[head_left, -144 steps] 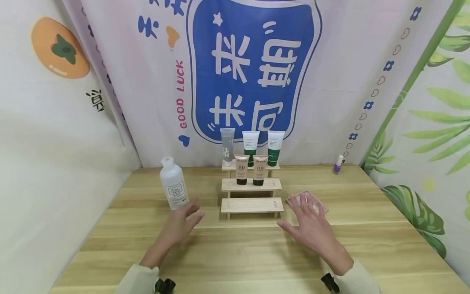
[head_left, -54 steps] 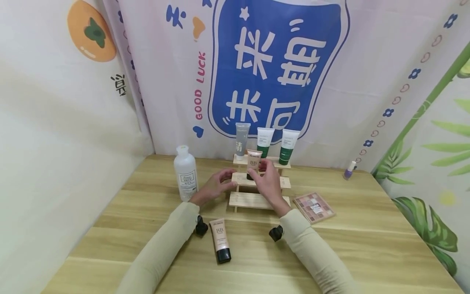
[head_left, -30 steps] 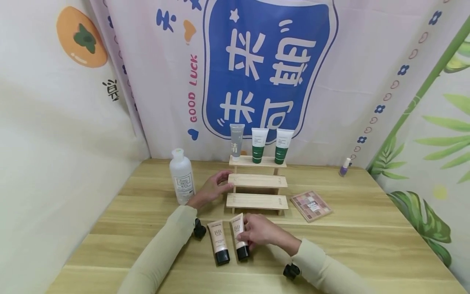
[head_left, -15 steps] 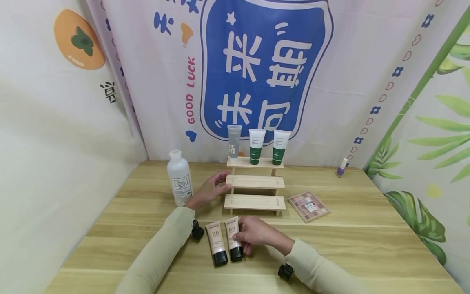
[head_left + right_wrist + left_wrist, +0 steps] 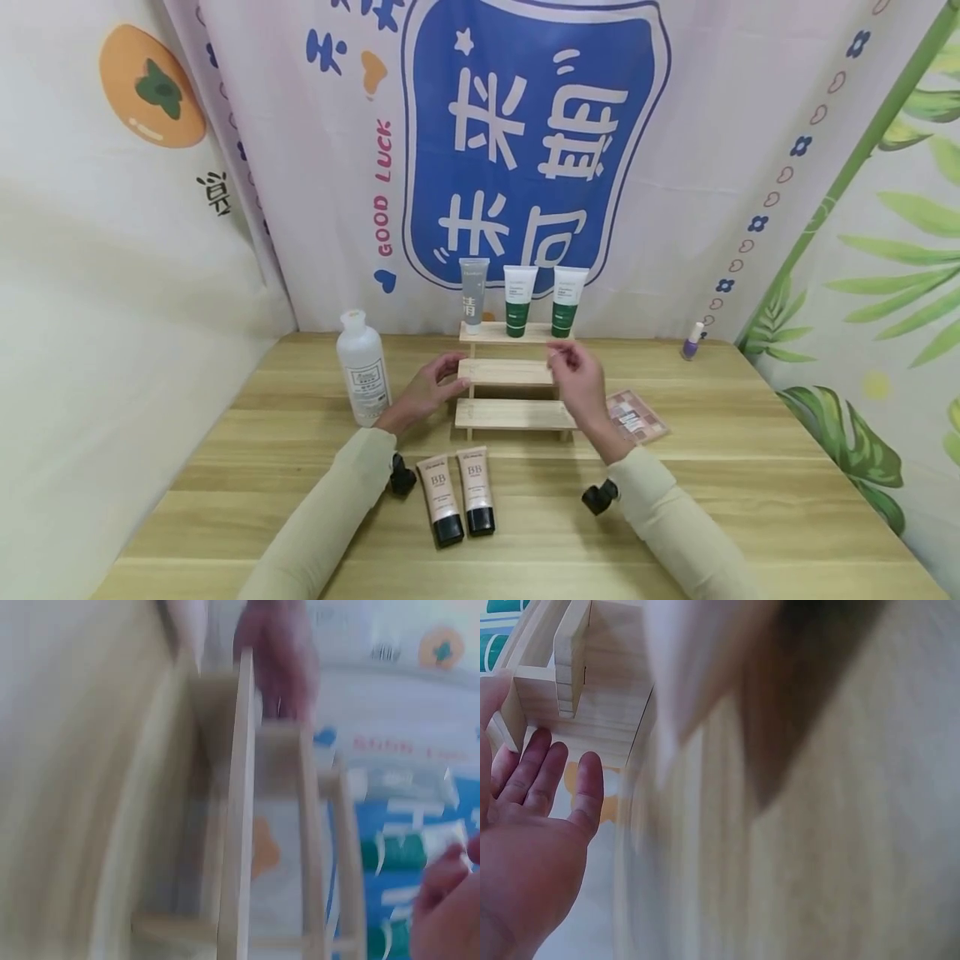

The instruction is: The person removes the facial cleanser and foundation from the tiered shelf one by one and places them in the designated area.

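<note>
A three-tier wooden display stand (image 5: 501, 372) stands mid-table. My left hand (image 5: 429, 390) grips the left end of its middle shelf; in the left wrist view that board's end lies between thumb and fingers (image 5: 589, 784). Over the shelf's right end hovers my right hand (image 5: 582, 385), fingers loosely bent and holding nothing. Just beyond it, the top shelf bears a grey tube (image 5: 472, 296), a green-and-white tube (image 5: 520, 302) and a second green-and-white tube (image 5: 569, 302). Two BB cream tubes lie side by side before the stand, one left (image 5: 441, 497), one right (image 5: 476, 490).
Left of the stand a large white bottle (image 5: 363, 367) stands close to my left forearm. An eyeshadow palette (image 5: 637, 415) lies at the right, partly behind my right wrist. Farther back stands a purple nail polish bottle (image 5: 692, 342). Printed cloth hangs behind and at both sides.
Both BB cream tubes have come off the middle shelf onto the table. My right hand has let go of the second one and risen to the stand. My left hand has stayed at the shelf lately.
</note>
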### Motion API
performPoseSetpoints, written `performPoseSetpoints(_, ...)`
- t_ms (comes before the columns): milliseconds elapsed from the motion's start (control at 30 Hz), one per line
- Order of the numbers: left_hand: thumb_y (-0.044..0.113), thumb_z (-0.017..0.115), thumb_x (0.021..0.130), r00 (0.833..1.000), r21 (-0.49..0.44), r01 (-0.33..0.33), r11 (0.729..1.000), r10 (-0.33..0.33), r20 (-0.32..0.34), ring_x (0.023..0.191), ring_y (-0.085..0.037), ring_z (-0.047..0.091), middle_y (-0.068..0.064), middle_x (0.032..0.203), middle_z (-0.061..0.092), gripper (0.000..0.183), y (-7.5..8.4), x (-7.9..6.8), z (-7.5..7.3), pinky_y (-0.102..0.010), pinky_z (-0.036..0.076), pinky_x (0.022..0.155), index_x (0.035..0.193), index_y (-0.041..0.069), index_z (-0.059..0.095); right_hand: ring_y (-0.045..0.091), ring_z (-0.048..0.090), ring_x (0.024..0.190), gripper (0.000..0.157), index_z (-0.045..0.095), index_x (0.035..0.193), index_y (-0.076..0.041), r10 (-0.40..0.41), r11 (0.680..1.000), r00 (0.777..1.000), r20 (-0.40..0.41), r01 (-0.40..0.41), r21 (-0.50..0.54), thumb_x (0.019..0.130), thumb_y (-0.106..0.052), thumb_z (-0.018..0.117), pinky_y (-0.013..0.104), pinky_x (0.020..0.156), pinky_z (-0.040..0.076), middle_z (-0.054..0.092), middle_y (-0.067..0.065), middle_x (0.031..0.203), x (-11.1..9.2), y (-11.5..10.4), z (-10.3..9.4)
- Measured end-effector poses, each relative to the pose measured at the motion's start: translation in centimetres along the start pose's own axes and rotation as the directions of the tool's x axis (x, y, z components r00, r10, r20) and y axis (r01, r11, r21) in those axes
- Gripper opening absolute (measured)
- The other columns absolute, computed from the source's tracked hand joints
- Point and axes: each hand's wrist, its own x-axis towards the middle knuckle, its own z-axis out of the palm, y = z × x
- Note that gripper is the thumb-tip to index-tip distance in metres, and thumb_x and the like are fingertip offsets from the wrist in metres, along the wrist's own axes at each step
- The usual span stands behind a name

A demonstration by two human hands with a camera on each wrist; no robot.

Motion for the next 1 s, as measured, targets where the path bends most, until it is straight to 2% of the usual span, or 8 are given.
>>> performPoseSetpoints(133, 0.023, 0.069, 0.093, 1.000, 0.006, 0.006, 1.000, -0.006, -0.011, 0.136, -0.033, 0.043, -0.015, 0.142, 0.050, 0.060, -0.2, 0.0, 0.2, -0.047, 0.034, 0.115, 0.144, 0.003, 0.043, 0.022, 0.053, 0.101, 0.043, 0.049, 0.129, 0.001, -0.012, 1.000, 0.983, -0.182, 0.008, -0.019, 0.092, -0.013, 0.065, 0.027, 0.086, 0.049, 0.056, 0.014, 0.116, 2.8, 0.6, -1.3)
performPoseSetpoints(300, 0.020, 0.069, 0.093, 1.000, -0.003, 0.015, 1.000, -0.015, -0.023, 0.135, -0.033, 0.043, -0.016, 0.142, 0.050, 0.060, -0.1, -0.1, 0.2, -0.045, 0.035, 0.114, 0.143, 0.002, 0.043, 0.033, 0.042, 0.130, 0.075, 0.033, 0.148, -0.005, 0.025, 0.983, 0.990, -0.136, -0.050, -0.178, 0.089, -0.031, 0.071, 0.044, 0.106, 0.041, 0.040, 0.017, 0.144, 6.5, 0.7, -2.5)
performPoseSetpoints(433, 0.021, 0.068, 0.093, 1.000, 0.002, 0.015, 1.000, -0.015, -0.022, 0.135, -0.033, 0.043, -0.016, 0.142, 0.050, 0.060, 0.0, 0.0, 0.3, -0.044, 0.035, 0.115, 0.144, 0.002, 0.042, 0.035, 0.046, 0.127, 0.070, 0.036, 0.147, -0.002, 0.039, 0.966, 0.997, -0.074, -0.056, -0.251, 0.091, -0.030, 0.068, 0.047, 0.106, 0.043, 0.045, 0.020, 0.141, 8.3, 0.7, -2.7)
performPoseSetpoints(567, 0.020, 0.068, 0.093, 1.000, 0.004, -0.003, 1.000, 0.003, -0.022, 0.135, -0.034, 0.044, -0.017, 0.141, 0.050, 0.060, 0.0, 0.2, 0.3, -0.046, 0.034, 0.115, 0.143, 0.001, 0.042, 0.032, 0.053, 0.117, 0.056, 0.044, 0.140, -0.002, 0.072, 0.966, 0.996, -0.056, -0.083, -0.244, 0.093, -0.024, 0.066, 0.046, 0.100, 0.048, 0.054, 0.019, 0.130, 8.8, 0.9, -2.2)
performPoseSetpoints(767, 0.017, 0.068, 0.093, 0.999, -0.018, -0.036, 0.999, 0.036, -0.009, 0.134, -0.037, 0.043, -0.020, 0.141, 0.049, 0.060, -0.3, 0.4, 0.2, -0.049, 0.033, 0.115, 0.143, -0.002, 0.041, 0.031, 0.058, 0.107, 0.043, 0.047, 0.129, -0.002, 0.065, 0.978, 0.995, -0.080, -0.079, -0.192, 0.094, -0.019, 0.065, 0.044, 0.091, 0.053, 0.059, 0.019, 0.119, 7.9, 1.0, -1.9)
performPoseSetpoints(833, 0.016, 0.068, 0.093, 1.000, -0.022, -0.030, 0.999, 0.030, -0.009, 0.134, -0.038, 0.043, -0.021, 0.141, 0.049, 0.059, -0.3, 0.4, 0.2, -0.049, 0.032, 0.115, 0.143, -0.002, 0.041, 0.030, 0.059, 0.103, 0.043, 0.047, 0.127, -0.002, 0.063, 0.981, 0.997, -0.045, -0.070, -0.179, 0.093, -0.021, 0.066, 0.043, 0.088, 0.055, 0.060, 0.018, 0.115, 6.8, 0.4, -2.0)
performPoseSetpoints(933, 0.016, 0.067, 0.093, 1.000, -0.015, -0.026, 1.000, 0.025, -0.011, 0.134, -0.038, 0.042, -0.021, 0.141, 0.049, 0.058, -0.2, 0.2, 0.3, -0.050, 0.032, 0.115, 0.142, -0.001, 0.042, 0.030, 0.061, 0.101, 0.045, 0.050, 0.127, -0.001, 0.089, 0.984, 0.990, 0.109, -0.070, -0.165, 0.093, -0.023, 0.067, 0.041, 0.086, 0.057, 0.062, 0.017, 0.114, 3.9, -0.6, -2.5)
performPoseSetpoints(1000, 0.019, 0.067, 0.093, 1.000, 0.003, -0.010, 1.000, 0.010, -0.004, 0.134, -0.036, 0.043, -0.018, 0.141, 0.049, 0.058, -0.2, 0.2, 0.4, -0.049, 0.033, 0.115, 0.143, 0.002, 0.042, 0.027, 0.063, 0.096, 0.044, 0.053, 0.124, 0.000, 0.117, 0.974, 0.962, 0.246, -0.063, -0.217, 0.091, -0.025, 0.069, 0.039, 0.082, 0.058, 0.064, 0.015, 0.110, 1.3, -0.9, -3.0)
